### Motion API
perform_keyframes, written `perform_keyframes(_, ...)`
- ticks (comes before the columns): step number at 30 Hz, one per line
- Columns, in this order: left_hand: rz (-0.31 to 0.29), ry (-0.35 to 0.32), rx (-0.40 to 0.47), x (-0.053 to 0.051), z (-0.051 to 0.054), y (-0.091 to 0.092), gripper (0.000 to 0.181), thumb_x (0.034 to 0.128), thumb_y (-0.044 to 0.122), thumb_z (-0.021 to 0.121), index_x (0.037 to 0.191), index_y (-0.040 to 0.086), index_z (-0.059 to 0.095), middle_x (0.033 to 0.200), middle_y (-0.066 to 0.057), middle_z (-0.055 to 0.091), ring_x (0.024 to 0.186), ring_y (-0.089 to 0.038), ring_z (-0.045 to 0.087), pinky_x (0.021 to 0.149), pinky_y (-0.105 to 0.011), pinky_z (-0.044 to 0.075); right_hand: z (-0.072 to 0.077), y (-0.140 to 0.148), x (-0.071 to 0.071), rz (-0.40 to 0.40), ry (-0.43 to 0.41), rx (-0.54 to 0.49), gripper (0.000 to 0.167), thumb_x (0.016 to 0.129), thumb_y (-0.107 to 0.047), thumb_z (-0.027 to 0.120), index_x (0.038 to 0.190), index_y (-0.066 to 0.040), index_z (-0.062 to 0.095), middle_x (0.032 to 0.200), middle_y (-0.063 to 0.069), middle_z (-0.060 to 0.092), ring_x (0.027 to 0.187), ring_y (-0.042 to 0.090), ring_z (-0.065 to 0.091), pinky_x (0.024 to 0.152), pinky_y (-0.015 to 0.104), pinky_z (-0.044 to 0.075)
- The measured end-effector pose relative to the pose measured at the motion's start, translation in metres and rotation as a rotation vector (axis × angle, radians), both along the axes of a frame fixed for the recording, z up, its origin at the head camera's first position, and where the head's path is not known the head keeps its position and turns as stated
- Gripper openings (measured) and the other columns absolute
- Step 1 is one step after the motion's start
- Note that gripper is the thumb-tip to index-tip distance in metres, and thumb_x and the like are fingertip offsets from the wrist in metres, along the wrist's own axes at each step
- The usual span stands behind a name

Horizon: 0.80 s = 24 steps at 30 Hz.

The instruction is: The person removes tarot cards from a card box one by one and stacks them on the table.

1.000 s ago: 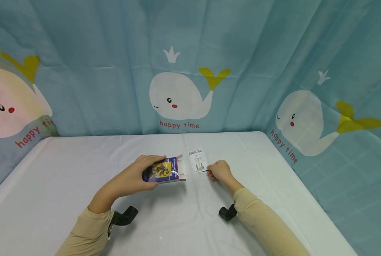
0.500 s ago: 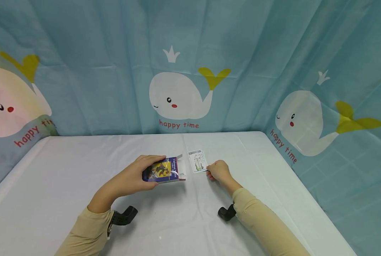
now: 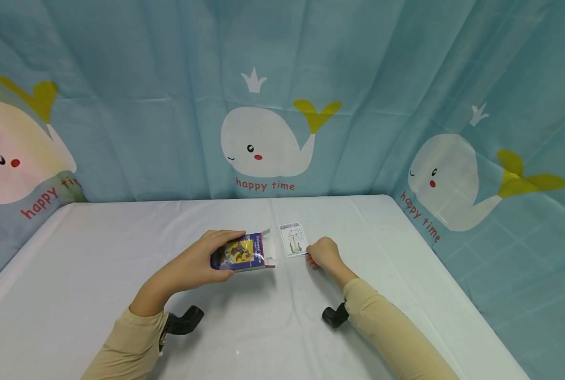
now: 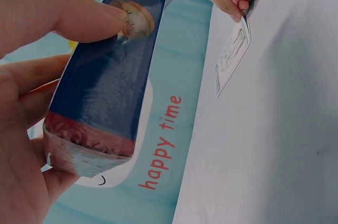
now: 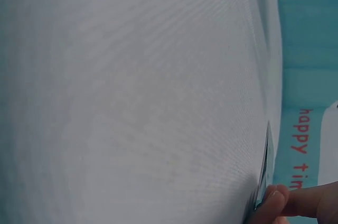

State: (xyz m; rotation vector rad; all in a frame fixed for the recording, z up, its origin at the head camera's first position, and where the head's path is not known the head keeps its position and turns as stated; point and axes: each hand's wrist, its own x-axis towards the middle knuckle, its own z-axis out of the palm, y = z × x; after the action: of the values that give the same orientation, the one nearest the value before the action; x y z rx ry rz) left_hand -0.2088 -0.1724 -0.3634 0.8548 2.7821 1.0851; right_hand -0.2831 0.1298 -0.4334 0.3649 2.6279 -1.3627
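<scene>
While a blue, yellow-pictured, open-ended box [image 3: 238,253] is gripped by the left hand [image 3: 203,259], a pale, line-drawn card [image 3: 293,239] is pinched by the right hand [image 3: 324,253].

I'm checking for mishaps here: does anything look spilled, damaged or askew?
Nothing looks spilled or plainly damaged. Only the box in the left hand stands out slightly: its end flap is open, facing the card that the right hand pinches.

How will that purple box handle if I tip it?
The purple box may be slippery, given its glossy sheen. Its thin end flaps probably bend easily. Anything inside could slide out, since that end stands open.
</scene>
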Motion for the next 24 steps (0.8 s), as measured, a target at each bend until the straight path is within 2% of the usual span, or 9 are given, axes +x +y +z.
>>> perform_keyframes(7, -0.001, 0.0, 0.002, -0.0008, -0.0014, 0.0003, 0.073, 0.0811, 0.015, 0.077, 0.148, 0.014, 0.047, 0.146, -0.011, 0.05, 0.124, -0.029, 0.046, 0.093, -0.046, 0.046, 0.0006, -0.0004, 0.0009, 0.012, 0.01, 0.028, 0.016, 0.09, -0.003, 0.051, 0.077, 0.001, 0.06, 0.053, 0.0, 0.057, 0.039, 0.006, 0.048, 0.042, 0.016, 0.042)
perform_keyframes(14, 0.0, -0.005, 0.006, -0.0004, -0.0017, 0.0, 0.073, 0.0812, 0.016, 0.077, 0.148, 0.015, 0.047, 0.146, -0.011, 0.05, 0.125, -0.029, 0.045, 0.093, -0.046, 0.047, 0.0014, -0.0029, 0.0029, 0.034, 0.026, 0.101, 0.025, 0.09, -0.004, 0.05, 0.066, -0.004, 0.058, 0.047, -0.002, 0.053, 0.035, 0.005, 0.045, 0.039, 0.016, 0.037)
perform_keyframes(24, 0.004, 0.004, 0.002, -0.0003, -0.0015, 0.0003, 0.073, 0.081, 0.016, 0.077, 0.148, 0.016, 0.048, 0.147, -0.01, 0.05, 0.126, -0.028, 0.046, 0.094, -0.046, 0.046, 0.0032, -0.003, 0.0033, 0.039, 0.027, 0.134, 0.03, 0.088, -0.004, 0.048, 0.06, -0.007, 0.057, 0.045, -0.003, 0.05, 0.035, 0.006, 0.045, 0.039, 0.016, 0.036)
